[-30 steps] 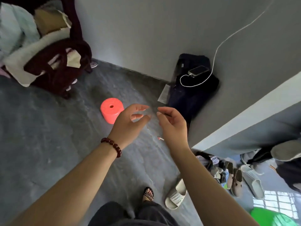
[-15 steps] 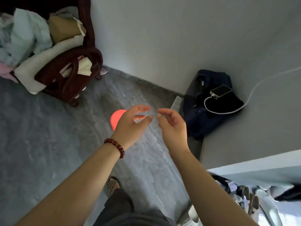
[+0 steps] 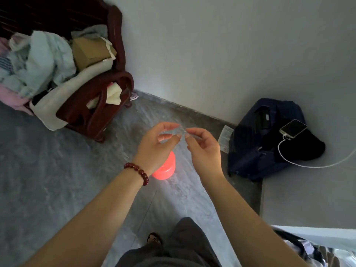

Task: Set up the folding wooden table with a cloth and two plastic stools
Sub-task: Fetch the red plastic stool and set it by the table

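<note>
A red plastic stool (image 3: 167, 169) stands on the grey floor, its top half hidden behind my left hand (image 3: 154, 149). My right hand (image 3: 204, 151) is raised beside the left, fingertips almost touching above the stool. Between the fingertips of both hands is a small clear piece (image 3: 180, 130), too thin and blurred to identify. A bead bracelet (image 3: 137, 172) circles my left wrist. No folding table or tablecloth is in view.
A dark wooden armchair (image 3: 100, 105) piled with clothes and a box stands at the back left. A dark bag (image 3: 256, 147) with a charging phone (image 3: 293, 128) leans at the wall. A wall corner (image 3: 308, 199) juts out at right; shoes (image 3: 317, 253) lie beyond.
The view has shifted forward and right: the stool now sits behind my left hand, and the chair and bag look nearer. Both hands stay together at the fingertips.
</note>
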Tool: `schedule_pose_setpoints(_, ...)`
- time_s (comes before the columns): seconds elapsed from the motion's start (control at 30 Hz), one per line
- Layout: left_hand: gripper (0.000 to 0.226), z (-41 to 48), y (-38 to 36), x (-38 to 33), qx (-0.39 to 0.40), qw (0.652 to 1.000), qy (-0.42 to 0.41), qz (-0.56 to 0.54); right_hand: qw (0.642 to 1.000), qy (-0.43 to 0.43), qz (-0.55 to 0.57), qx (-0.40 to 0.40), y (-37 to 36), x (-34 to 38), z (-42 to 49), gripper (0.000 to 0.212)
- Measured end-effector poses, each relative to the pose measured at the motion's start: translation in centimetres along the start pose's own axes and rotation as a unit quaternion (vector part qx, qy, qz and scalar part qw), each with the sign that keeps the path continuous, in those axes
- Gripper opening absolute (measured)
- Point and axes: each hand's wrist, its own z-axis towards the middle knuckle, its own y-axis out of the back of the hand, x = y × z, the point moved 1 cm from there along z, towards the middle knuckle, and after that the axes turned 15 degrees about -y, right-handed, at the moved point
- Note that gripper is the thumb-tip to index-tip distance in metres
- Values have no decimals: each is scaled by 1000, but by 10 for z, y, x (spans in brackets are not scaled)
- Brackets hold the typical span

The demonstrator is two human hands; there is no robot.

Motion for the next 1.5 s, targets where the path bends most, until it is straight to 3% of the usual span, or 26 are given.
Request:
schedule_pose_setpoints(0.67, 19, 239, 14, 34, -2, 1000, -1, 4, 999, 17, 46, 5, -64, 97, 224, 17)
schedule_pose_setpoints(0.93, 22, 297, 19, 54, 25, 1000, 5, 13, 998, 5, 47, -41, -75, 109, 275, 13)
schedule_pose_setpoints(1.23, 22, 371, 54, 89, 142, 990, -16, 3, 989, -16, 50, -140, -122, 123, 324, 15)
schedule_pose_setpoints(1.5, 19, 432, 105, 126, 282, 957, -69, 10, 961, -51, 84, -257, -199, 121, 347, 13)
